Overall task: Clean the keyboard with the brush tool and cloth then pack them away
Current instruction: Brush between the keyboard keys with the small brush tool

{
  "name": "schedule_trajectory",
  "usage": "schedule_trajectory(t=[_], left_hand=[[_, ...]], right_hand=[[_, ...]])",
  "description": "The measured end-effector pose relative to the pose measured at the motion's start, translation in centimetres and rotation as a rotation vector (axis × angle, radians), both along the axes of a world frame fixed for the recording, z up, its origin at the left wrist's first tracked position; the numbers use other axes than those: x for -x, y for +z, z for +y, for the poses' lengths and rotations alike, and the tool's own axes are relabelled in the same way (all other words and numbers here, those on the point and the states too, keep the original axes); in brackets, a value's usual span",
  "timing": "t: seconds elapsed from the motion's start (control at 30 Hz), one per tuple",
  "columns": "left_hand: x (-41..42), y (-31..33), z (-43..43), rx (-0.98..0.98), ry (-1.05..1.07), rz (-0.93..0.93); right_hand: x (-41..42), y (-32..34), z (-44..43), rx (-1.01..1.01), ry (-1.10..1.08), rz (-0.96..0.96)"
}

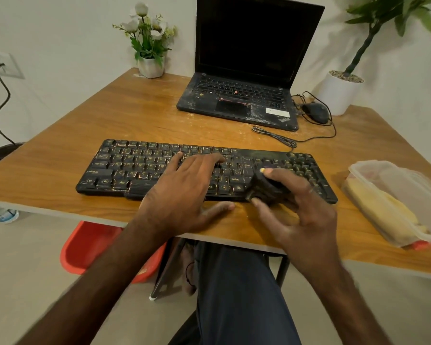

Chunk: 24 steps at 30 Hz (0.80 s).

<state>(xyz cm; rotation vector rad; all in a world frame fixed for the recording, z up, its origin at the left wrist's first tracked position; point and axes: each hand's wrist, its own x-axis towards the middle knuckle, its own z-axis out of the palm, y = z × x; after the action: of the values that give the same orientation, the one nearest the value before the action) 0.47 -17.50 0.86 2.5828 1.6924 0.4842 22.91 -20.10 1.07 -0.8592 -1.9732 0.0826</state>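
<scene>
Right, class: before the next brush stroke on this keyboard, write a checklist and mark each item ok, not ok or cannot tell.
1. Keyboard steadied: left hand rests flat on it, ok.
2. Brush tool gripped in right hand: ok.
3. Bristles meeting the keys: hidden, cannot tell.
4. Cloth within reach: in the container on the right, ok.
5. Keyboard wholly on the table: ok.

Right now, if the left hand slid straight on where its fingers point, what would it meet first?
The left hand lies on the keyboard; beyond its far edge, probably the laptop, at its front edge.
</scene>
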Motion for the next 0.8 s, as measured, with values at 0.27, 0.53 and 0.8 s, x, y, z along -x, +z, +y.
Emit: schedule_trajectory(t=[0.27,0.53,0.8], left_hand=[[0.1,-0.2,0.1,-0.006,0.006,0.013],[0.0,-0.3,0.2,-0.039,-0.003,-0.013],[0.1,-0.2,0.2,-0.035,-0.001,-0.004]], right_hand=[[-1.4,-0.3,-0.1,-0.034,-0.046,-0.018],[1.1,-0.3,0.0,-0.009,0.071,-0.088],[-1.6,0.0,-0.1,0.004,0.011,0.002]])
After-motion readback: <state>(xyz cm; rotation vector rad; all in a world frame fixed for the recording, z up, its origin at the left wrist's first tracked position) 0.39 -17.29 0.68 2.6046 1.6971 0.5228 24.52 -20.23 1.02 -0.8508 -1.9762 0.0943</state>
